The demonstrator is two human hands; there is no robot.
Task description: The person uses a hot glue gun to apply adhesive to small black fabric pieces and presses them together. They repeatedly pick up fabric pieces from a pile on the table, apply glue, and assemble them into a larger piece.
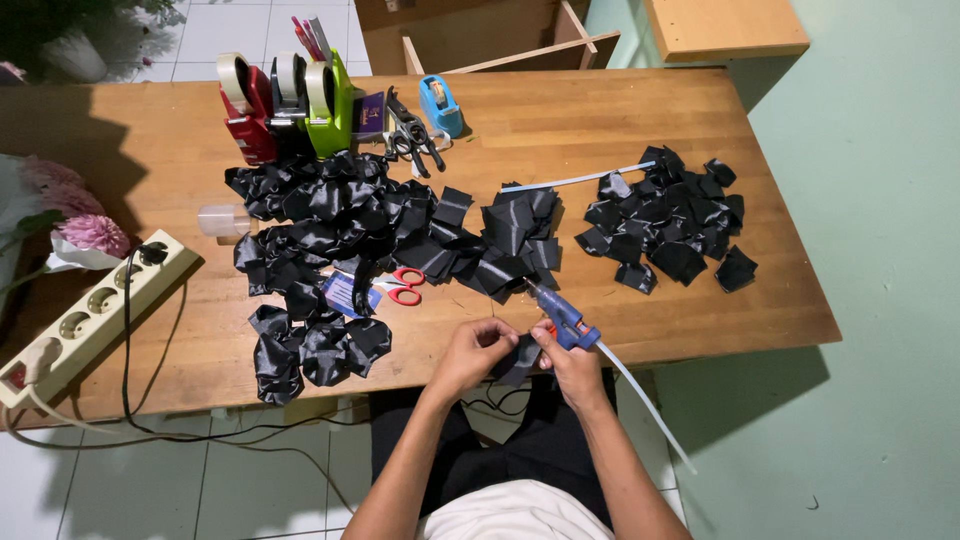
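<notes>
Black ribbon piece (519, 358) between both hands' fingers (497, 335)

A single head-worn view is given, aimed steeply down from above the wooden table (640, 110); the left hand (470, 352) and right hand (570, 365) are framed low, near centre.
</notes>
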